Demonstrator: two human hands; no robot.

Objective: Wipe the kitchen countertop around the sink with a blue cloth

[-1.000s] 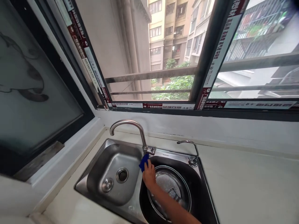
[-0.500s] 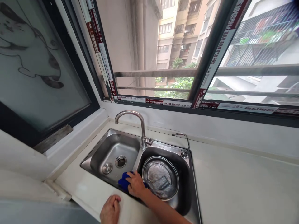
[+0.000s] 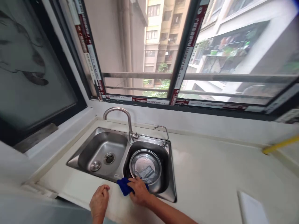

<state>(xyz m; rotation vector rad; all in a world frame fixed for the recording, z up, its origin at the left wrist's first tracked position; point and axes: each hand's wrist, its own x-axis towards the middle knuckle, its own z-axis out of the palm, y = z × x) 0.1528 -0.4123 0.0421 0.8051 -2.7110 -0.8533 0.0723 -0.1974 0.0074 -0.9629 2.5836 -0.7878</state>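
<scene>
1. Head view: the right hand presses a blue cloth flat-fingered on the sink front rim; a second ago it wiped at the tap base, so the wiping has moved forward.
2. The left hand, loosely curled and empty, now rests on the counter.
3. A strainer sits in the right basin.
4. Window-frame stickers carry print, apparently Chinese, too blurred to read.

Daylit window above a pale countertop, apartment blocks outside.

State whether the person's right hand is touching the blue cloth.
Touching: the head view shows the right hand pressed flat on the blue cloth at the sink's front rim.
</scene>
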